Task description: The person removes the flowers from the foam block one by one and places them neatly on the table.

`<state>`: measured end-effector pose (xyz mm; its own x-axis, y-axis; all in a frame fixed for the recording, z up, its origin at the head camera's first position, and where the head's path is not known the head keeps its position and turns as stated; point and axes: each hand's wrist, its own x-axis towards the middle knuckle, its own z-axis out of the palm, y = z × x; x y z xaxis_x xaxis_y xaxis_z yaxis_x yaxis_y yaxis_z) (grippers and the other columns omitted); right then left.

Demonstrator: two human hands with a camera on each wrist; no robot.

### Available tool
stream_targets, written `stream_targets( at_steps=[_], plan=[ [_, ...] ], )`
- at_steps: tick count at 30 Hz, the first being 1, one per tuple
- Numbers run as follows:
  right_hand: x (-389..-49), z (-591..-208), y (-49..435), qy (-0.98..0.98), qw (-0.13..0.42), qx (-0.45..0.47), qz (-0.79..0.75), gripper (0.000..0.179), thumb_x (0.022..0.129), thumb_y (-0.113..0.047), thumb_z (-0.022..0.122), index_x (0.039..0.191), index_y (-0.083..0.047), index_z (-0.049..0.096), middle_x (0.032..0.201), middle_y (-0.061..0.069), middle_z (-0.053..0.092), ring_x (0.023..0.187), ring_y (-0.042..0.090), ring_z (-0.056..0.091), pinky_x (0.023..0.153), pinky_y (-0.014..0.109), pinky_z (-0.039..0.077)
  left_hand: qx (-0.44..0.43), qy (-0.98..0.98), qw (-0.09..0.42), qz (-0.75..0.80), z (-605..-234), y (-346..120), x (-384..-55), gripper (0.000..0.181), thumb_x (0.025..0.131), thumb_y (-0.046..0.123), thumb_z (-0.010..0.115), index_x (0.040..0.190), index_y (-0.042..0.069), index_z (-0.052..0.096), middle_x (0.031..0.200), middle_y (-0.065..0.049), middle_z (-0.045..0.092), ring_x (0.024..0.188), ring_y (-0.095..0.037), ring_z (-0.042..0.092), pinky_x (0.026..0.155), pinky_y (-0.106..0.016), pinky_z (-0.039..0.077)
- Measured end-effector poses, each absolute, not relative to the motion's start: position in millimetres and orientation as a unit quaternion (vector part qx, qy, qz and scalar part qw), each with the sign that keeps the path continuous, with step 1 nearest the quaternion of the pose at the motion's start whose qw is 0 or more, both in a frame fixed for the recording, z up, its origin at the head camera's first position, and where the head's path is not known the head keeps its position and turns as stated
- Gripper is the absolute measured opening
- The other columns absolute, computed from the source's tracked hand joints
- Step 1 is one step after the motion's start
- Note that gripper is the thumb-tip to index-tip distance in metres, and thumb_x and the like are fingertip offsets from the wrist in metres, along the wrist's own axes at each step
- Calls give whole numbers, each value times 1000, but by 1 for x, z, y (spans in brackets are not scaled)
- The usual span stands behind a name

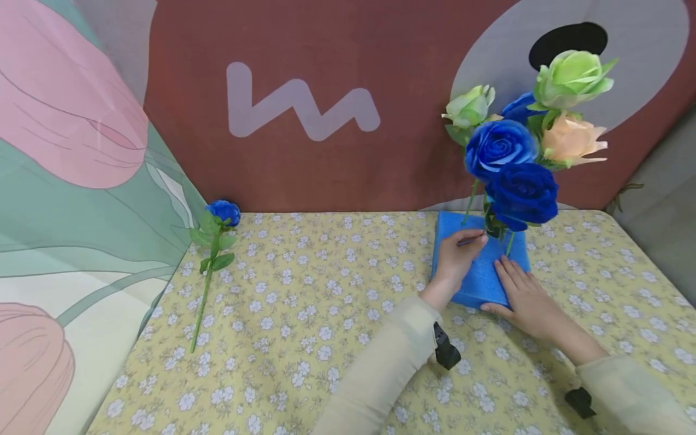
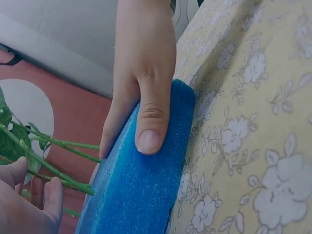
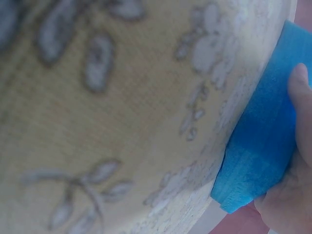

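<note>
A blue foam block (image 1: pixel 481 281) lies on the table with several roses standing in its top. Light green roses (image 1: pixel 573 78), a peach rose (image 1: pixel 573 140) and blue roses (image 1: pixel 501 146) make up the cluster; the front dark blue rose (image 1: pixel 523 193) hangs lowest. My left hand (image 1: pixel 454 260) pinches a green stem (image 2: pixel 66 178) low down, close over the foam; I cannot tell which bloom it carries. My right hand (image 1: pixel 530 302) rests on the block's near right corner, fingers straight across the top and thumb (image 2: pixel 150 126) against the front side.
Another blue rose (image 1: pixel 223 212) with a leafy stem lies at the table's far left. The table wears a yellow floral cloth (image 1: pixel 304 314). Behind it rises a reddish-brown printed backdrop (image 1: pixel 326 169), with a tulip-patterned panel (image 1: pixel 81 121) on the left.
</note>
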<state>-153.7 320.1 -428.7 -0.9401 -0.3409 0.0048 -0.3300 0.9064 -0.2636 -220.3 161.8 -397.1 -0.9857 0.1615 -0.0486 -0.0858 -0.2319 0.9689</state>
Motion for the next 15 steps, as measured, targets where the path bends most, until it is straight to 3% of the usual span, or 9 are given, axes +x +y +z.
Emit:
stream_targets(
  at_steps=[7,15],
  plan=[
    [-155,-428,320,976,15,-170,-134,95,91,-50,57,150,7,10,153,36,12,141,52,12,108,72,19,8,596,46,802,-402,161,-228,21,90,10,66,108,-2,67,109,-18,70,100,-24,67,81,-26,59],
    [-155,-428,319,976,27,-164,-140,96,91,-51,57,151,7,8,154,36,9,142,52,9,110,71,16,-11,601,23,799,-403,156,-231,19,92,11,63,106,-1,67,110,-13,69,101,-23,66,86,-28,58]
  ],
)
